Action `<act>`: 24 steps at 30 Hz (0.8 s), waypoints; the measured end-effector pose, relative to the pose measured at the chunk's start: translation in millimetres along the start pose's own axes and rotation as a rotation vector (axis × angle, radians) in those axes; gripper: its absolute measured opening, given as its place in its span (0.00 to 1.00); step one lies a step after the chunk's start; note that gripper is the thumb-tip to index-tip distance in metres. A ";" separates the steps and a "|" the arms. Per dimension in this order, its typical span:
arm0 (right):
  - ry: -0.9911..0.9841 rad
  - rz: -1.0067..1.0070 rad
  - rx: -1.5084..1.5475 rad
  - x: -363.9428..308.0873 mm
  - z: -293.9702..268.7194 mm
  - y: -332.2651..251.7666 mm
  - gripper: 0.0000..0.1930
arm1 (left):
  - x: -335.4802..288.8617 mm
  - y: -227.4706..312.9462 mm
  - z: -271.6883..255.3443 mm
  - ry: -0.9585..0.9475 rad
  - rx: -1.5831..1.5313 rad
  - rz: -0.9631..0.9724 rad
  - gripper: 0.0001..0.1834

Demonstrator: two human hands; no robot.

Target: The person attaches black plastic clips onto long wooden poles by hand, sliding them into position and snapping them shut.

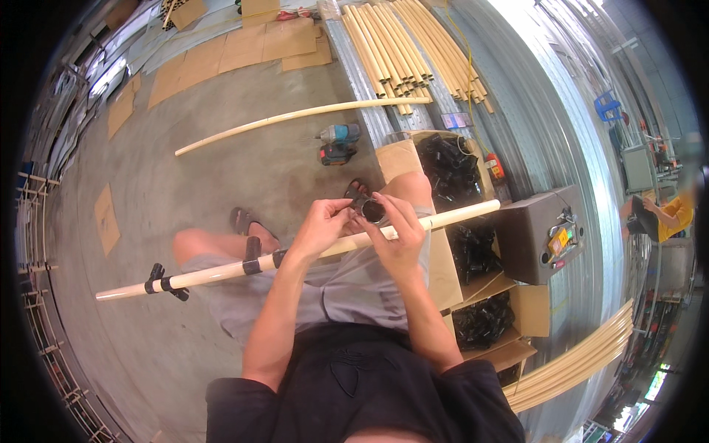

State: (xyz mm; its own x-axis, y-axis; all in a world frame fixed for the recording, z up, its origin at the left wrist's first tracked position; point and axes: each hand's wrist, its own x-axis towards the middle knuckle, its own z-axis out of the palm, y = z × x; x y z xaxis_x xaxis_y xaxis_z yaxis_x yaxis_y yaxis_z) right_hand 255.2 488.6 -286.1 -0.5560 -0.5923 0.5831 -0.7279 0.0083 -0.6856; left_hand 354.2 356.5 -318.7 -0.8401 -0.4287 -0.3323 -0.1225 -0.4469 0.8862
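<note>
A long cream pole [207,276] lies across my lap, slanting up to the right. Just above it my left hand [319,227] and my right hand [403,230] pinch a black ring-shaped pipe fitting [372,212] between their fingertips. The fitting's round mouth faces me; part of its body is hidden by my fingers. Toward the pole's left end sits a black joint [156,278] with a branch, a black band [166,283] beside it. Another black joint [252,257] stands up from the pole, and a further black band [279,258] is close to my left forearm.
Cardboard boxes of black fittings [447,166] stand at my right, beside a dark box [533,235] carrying small tools. A cordless drill [340,134] and a loose pole [281,117] lie ahead. Bundled cream poles [380,52] rest on metal sheets. Another person [670,218] is at far right.
</note>
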 end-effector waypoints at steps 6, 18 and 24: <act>-0.039 0.059 -0.007 2.5 -3.3 -5.0 0.25 | -4.4 5.9 0.6 0.006 0.151 0.039 0.13; 0.015 -0.051 -0.036 4.0 5.1 -13.1 0.23 | -13.0 1.2 2.7 0.071 0.083 0.069 0.13; 0.014 -0.063 -0.029 7.0 3.7 -12.0 0.22 | -10.3 -5.1 -2.7 0.075 0.194 0.063 0.13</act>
State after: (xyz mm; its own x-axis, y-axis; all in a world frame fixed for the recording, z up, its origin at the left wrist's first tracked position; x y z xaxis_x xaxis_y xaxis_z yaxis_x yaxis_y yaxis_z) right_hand 261.5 481.4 -275.3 -0.5136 -0.5813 0.6311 -0.7731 -0.0053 -0.6342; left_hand 364.9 361.1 -320.6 -0.8087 -0.5115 -0.2905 -0.1759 -0.2610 0.9492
